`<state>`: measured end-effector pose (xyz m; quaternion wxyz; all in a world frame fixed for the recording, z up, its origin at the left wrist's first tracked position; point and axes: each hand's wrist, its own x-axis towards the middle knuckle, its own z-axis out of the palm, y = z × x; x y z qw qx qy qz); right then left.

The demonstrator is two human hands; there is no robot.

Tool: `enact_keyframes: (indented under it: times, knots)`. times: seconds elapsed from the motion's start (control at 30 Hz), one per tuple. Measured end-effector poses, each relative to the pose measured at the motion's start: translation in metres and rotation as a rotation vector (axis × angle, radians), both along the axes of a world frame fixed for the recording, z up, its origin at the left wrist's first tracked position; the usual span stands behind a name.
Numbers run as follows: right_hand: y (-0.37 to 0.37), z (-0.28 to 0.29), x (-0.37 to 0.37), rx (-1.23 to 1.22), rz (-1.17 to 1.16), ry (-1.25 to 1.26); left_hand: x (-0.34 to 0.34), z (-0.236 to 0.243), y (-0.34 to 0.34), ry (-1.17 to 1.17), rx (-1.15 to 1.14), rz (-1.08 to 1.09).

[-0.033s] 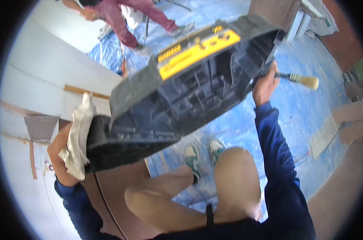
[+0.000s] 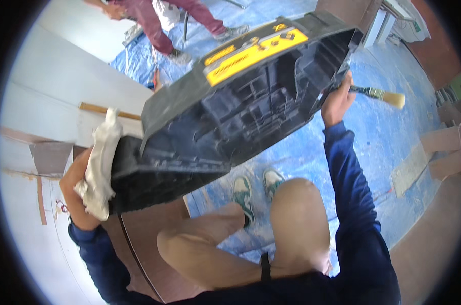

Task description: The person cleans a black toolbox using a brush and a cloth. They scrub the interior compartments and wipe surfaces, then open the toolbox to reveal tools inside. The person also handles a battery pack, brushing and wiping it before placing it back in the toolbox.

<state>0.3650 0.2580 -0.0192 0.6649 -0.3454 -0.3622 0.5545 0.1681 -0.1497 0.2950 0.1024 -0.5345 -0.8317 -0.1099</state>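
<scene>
An opened black plastic tool case (image 2: 261, 109), with a yellow-and-black label on its rim, is held tilted above my knees. Its moulded inside faces me, and no tools show in its hollows. At the case's left end, a crumpled white rag (image 2: 100, 168) is pressed against it by my left hand (image 2: 78, 183), whose fingers are mostly hidden behind the cloth. My right hand (image 2: 337, 104) is closed at the case's right edge. From that same fist a paintbrush (image 2: 380, 95) sticks out to the right, pale bristles outward.
Blue sheeting (image 2: 378, 152) covers the floor under my shoes (image 2: 243, 195). Ahead on the left stands another person (image 2: 156, 25) in maroon trousers. Brown board pieces (image 2: 444, 147) lie at the right, and a wooden strip (image 2: 108, 110) lies beyond the rag.
The case, my hands and legs, and the background all sit slightly higher in the picture. My grip on the case, rag and brush looks the same.
</scene>
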Motion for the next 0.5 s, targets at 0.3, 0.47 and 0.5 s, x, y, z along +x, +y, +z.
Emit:
enact_keyframes:
  times: [0.3, 0.47, 0.5]
  knots:
    - [0.074, -0.038, 0.059, -0.045, -0.112, 0.206, 0.032, -0.021, 0.064, -0.045, 0.036, -0.279]
    - [0.071, -0.015, 0.089, 0.027, -0.272, 0.237, 0.054, -0.011, 0.045, 0.050, 0.097, -0.247]
    - [0.063, -0.002, 0.086, 0.022, -0.279, 0.266, 0.055, -0.005, 0.034, 0.103, 0.105, -0.231]
